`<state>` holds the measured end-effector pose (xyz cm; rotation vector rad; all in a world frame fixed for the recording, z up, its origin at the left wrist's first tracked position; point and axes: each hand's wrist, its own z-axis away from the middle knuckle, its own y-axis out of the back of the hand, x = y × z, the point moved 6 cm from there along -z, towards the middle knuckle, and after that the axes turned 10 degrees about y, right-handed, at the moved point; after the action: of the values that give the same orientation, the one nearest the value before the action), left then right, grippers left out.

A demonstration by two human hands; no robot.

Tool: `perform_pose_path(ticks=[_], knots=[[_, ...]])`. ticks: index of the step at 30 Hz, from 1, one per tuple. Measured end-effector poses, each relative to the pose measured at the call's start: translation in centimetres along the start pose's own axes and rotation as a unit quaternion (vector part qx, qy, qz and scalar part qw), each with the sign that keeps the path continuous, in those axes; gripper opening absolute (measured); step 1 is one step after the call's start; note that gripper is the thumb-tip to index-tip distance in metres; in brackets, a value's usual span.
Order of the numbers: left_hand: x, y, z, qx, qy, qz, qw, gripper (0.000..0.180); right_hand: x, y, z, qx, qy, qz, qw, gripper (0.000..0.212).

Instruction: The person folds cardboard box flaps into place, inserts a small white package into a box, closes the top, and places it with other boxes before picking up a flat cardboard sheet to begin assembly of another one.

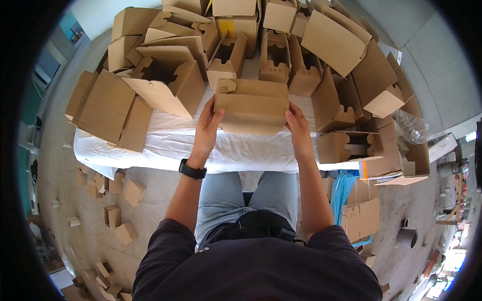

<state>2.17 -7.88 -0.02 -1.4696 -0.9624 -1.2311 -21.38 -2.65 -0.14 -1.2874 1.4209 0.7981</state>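
Between my two hands is a brown cardboard box [253, 113], its long side facing me, near the front edge of a table covered with a white cloth [173, 133]. My left hand [207, 120] grips its left end, thumb on the near side. On the right end my right hand [298, 123] does the same, thumb toward the near face. The fingers on the far sides are partly hidden. Just beyond it stand narrow open boxes [275, 56]. Left of it is a larger box [175, 85] with raised flaps.
More cardboard boxes crowd the table's left [106, 108], back and right sides. Crumpled clear plastic [409, 125] lies at the right. Small boxes [134, 192] are scattered on the floor at left. Below the table's right end are a blue plastic sheet [344, 193] and a carton [361, 218].
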Motion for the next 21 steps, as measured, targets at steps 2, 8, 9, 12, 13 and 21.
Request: perform_pose_path(ticks=[2,8,9,12,13,21], knots=[[0.0,0.1,0.2,-0.008,0.007,-0.007,1.000,0.052,0.0,0.0,0.0,0.004,-0.008,0.013,1.000,0.043],[-0.4,0.5,0.8,-0.022,0.006,-0.017,1.000,0.051,-1.1,0.0,0.1,0.025,-0.036,0.058,0.997,0.044],[-0.4,0.4,0.9,-0.026,0.007,-0.014,1.000,0.051,-0.7,0.3,0.0,0.019,-0.014,0.067,0.997,0.045],[0.8,0.3,1.6,-0.047,-0.051,-0.011,0.998,0.048,-1.6,0.0,0.2,0.010,0.027,0.039,0.999,0.050],[1.0,0.5,1.9,-0.044,-0.082,-0.019,0.995,0.048,-2.1,-0.3,0.4,0.008,0.035,0.021,0.999,0.051],[-4.0,2.5,2.9,-0.020,-0.050,-0.115,0.992,0.056,4.2,1.9,4.0,-0.038,0.042,0.133,0.990,0.063]])
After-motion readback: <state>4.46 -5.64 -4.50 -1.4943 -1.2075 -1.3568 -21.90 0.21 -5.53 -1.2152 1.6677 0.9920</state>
